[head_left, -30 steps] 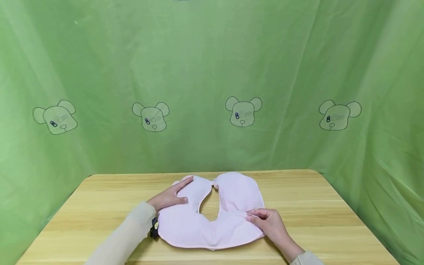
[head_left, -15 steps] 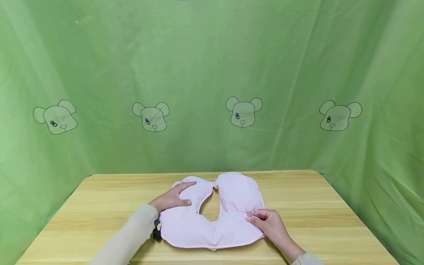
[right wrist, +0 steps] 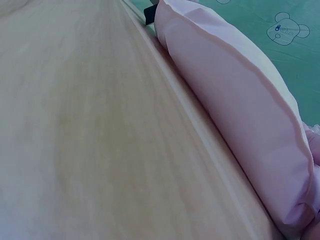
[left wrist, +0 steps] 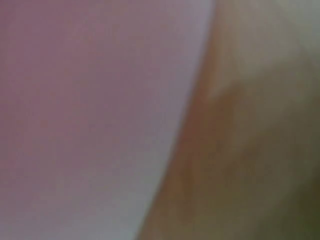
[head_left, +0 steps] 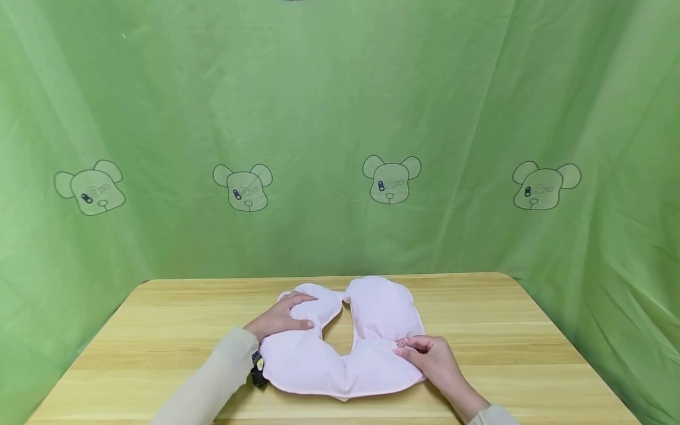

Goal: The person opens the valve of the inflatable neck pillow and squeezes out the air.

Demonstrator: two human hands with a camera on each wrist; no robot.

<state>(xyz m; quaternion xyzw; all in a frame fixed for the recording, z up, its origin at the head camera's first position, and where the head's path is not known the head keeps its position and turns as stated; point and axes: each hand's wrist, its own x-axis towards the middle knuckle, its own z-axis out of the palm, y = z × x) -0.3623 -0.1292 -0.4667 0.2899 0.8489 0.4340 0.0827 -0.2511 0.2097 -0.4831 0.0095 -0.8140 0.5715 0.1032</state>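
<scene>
A puffed-up pale pink U-shaped neck pillow [head_left: 313,361] lies on the table, its two ends meeting at the far side around a narrow gap. On its left lobe rests my left hand [head_left: 278,316], fingers and thumb spread over the fabric. My right hand [head_left: 432,354] pinches a small clear piece, which looks like an air valve, on the pillow's right side between thumb and fingers. In the right wrist view the pillow's seamed side [right wrist: 235,95] bulges, with bits of my fingers [right wrist: 314,145] at the right edge. The left wrist view is a blur of pink pillow [left wrist: 90,110].
The wooden table [head_left: 510,330] extends on both sides of the pillow. Behind it hangs a green curtain [head_left: 319,236] printed with bear heads. A black wrist camera [head_left: 258,370] sits under my left sleeve, against the pillow's left edge.
My left hand has slid slightly to the right, and the pillow's left edge has moved inward with it. My right hand keeps its pinch in the same place.
</scene>
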